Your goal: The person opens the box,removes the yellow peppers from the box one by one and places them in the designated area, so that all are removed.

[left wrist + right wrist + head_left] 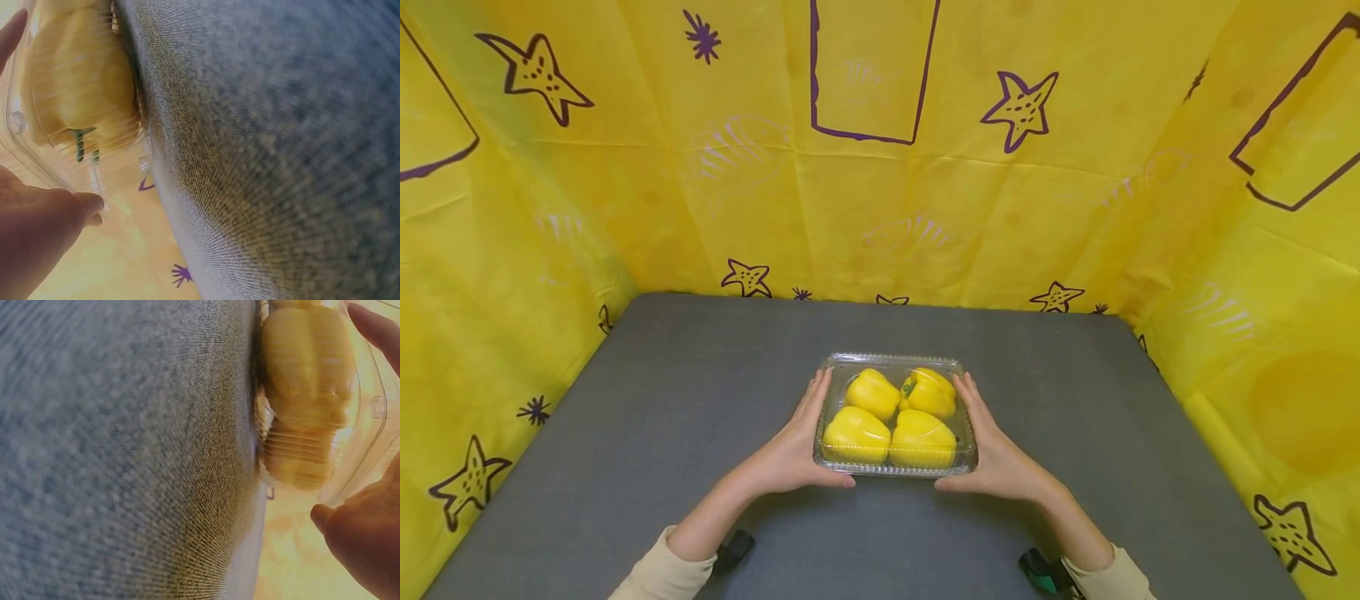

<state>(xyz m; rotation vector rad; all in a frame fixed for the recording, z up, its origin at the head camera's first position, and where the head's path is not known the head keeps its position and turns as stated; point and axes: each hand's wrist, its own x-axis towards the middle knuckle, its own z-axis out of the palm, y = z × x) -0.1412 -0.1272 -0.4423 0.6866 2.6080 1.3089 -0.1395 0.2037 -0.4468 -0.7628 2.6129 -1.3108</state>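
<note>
A clear plastic clamshell container [895, 472] sits on the dark grey table with its lid closed. Inside it are several yellow bell peppers [923, 440], and a green stem shows on the far right one. My left hand [801, 442] grips the container's left side, fingers along the edge and thumb round the near corner. On the opposite side my right hand [992, 446] holds it the same way, thumb at the near right corner. Both wrist views show the ribbed plastic wall close to the table, with a thumb beside it.
The grey table [700, 358] spreads out around the container. Yellow cloth [880, 208] with purple starfish drawings hangs behind it and along both sides. Dark wrist straps [735, 550] show below the forearms, near beige sleeves [666, 571].
</note>
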